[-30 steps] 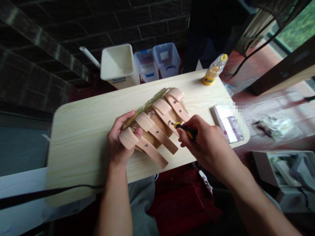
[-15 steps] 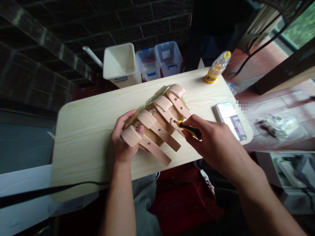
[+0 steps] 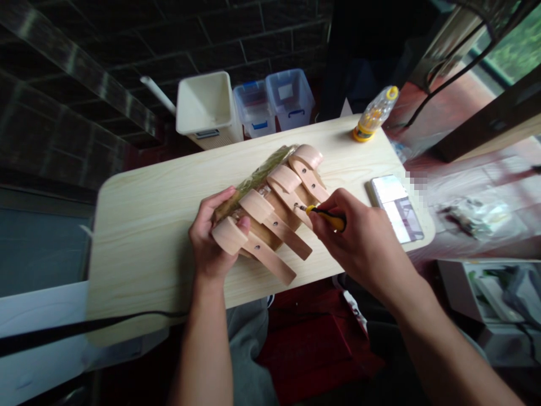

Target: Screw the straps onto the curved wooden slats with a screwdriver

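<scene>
A wooden piece (image 3: 279,239) with several curved, looped slats lies slantwise on the light wood table (image 3: 143,225). Green, shiny wrapping (image 3: 266,168) shows along its back edge. My left hand (image 3: 215,237) grips its left end, thumb over the nearest loop. In my right hand (image 3: 350,225) is a yellow and black screwdriver (image 3: 327,217), its tip at a screw on one of the middle slats. Dark screws dot the other slats.
A clear bottle-shaped case with a yellow base (image 3: 374,115) stands at the table's back right. A phone (image 3: 397,206) lies by the right edge. Behind the table are a cream bin (image 3: 205,107) and two clear boxes (image 3: 291,98). A black strap (image 3: 105,322) crosses the front left.
The wooden piece and my left hand have shifted very slightly. My right hand has turned a little around the screwdriver, whose tip stays at the same screw.
</scene>
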The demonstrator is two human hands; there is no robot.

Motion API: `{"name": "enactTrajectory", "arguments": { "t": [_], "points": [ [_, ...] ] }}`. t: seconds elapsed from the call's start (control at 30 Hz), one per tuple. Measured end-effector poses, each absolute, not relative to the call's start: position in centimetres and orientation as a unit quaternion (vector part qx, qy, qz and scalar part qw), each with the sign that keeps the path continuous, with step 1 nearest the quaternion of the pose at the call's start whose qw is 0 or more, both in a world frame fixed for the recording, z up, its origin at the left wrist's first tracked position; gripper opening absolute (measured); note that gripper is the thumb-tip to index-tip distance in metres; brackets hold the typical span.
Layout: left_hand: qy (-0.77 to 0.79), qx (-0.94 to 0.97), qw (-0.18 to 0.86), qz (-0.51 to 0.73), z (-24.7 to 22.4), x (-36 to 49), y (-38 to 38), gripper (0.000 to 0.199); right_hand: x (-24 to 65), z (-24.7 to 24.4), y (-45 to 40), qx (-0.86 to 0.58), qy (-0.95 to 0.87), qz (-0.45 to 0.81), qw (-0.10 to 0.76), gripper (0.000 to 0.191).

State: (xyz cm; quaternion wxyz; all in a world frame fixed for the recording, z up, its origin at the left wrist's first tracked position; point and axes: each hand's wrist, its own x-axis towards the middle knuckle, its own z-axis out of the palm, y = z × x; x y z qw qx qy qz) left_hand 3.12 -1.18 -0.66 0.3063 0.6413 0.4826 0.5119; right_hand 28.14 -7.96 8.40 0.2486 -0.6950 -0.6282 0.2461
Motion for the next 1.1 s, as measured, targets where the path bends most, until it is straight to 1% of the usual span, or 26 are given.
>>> {"name": "enactTrajectory", "arguments": {
  "t": [0.07, 0.13, 0.2, 0.33, 0.47, 0.6, 0.67, 0.8, 0.93, 1.03, 1.1],
  "points": [
    [0.485, 0.642, 0.302, 0.511, -0.6, 3.1, -1.2, 0.062, 28.5, 8.4, -8.0, -0.683, -0.643, 0.246, 0.244, 0.008],
    [0.494, 0.647, 0.292, 0.502, -0.6, 3.2, -1.2, 0.062, 29.0, 8.3, -8.1, -0.669, -0.67, 0.225, 0.227, 0.016],
    [0.504, 0.652, 0.283, 0.491, -0.5, 3.1, -1.2, 0.061, 29.5, 8.3, -8.1, -0.651, -0.7, 0.2, 0.214, 0.019],
    [0.514, 0.647, 0.286, 0.485, -0.5, 3.1, -1.3, 0.06, 29.9, 8.3, -8.3, -0.619, -0.74, 0.169, 0.2, 0.018],
    [0.508, 0.635, 0.304, 0.497, -0.4, 2.9, -1.2, 0.06, 29.6, 8.2, -8.3, -0.602, -0.756, 0.168, 0.196, 0.018],
    [0.483, 0.64, 0.321, 0.503, -0.4, 2.7, -1.0, 0.062, 29.4, 7.9, -8.1, -0.612, -0.741, 0.169, 0.219, 0.008],
    [0.48, 0.642, 0.322, 0.504, -0.5, 2.7, -0.9, 0.061, 29.2, 7.8, -8.0, -0.631, -0.715, 0.181, 0.24, 0.005],
    [0.483, 0.645, 0.312, 0.504, -0.6, 2.7, -1.0, 0.059, 28.4, 7.7, -7.7, -0.69, -0.639, 0.209, 0.267, 0.009],
    [0.489, 0.644, 0.303, 0.504, -0.7, 2.7, -1.0, 0.063, 27.7, 7.5, -7.5, -0.721, -0.585, 0.236, 0.288, 0.011],
    [0.506, 0.636, 0.295, 0.502, -0.7, 2.7, -1.0, 0.064, 27.7, 7.3, -7.7, -0.704, -0.594, 0.245, 0.302, 0.013],
    [0.515, 0.633, 0.289, 0.501, -0.7, 2.7, -1.0, 0.064, 28.0, 7.5, -7.9, -0.669, -0.636, 0.248, 0.294, 0.019]
  ]
}}
